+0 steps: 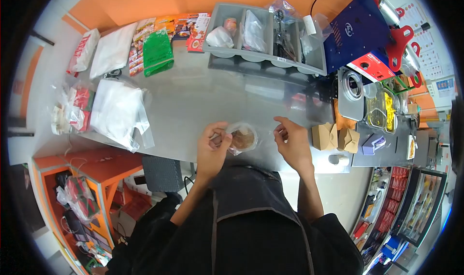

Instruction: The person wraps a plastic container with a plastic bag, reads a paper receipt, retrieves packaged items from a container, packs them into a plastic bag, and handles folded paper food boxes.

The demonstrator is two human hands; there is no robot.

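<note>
A small round clear container with brownish contents stands near the front edge of the steel table, with some clear plastic about its rim. My left hand is at its left side, fingers curled and the thumb and fingertips against the container. On the other side, my right hand is raised over the table, apart from the container. Its fingers are bent and spread, and nothing shows between them.
A grey divided tray holds bags and utensils at the back. White plastic bags lie at left, near a green packet. Cardboard boxes and a small white cup stand at right.
</note>
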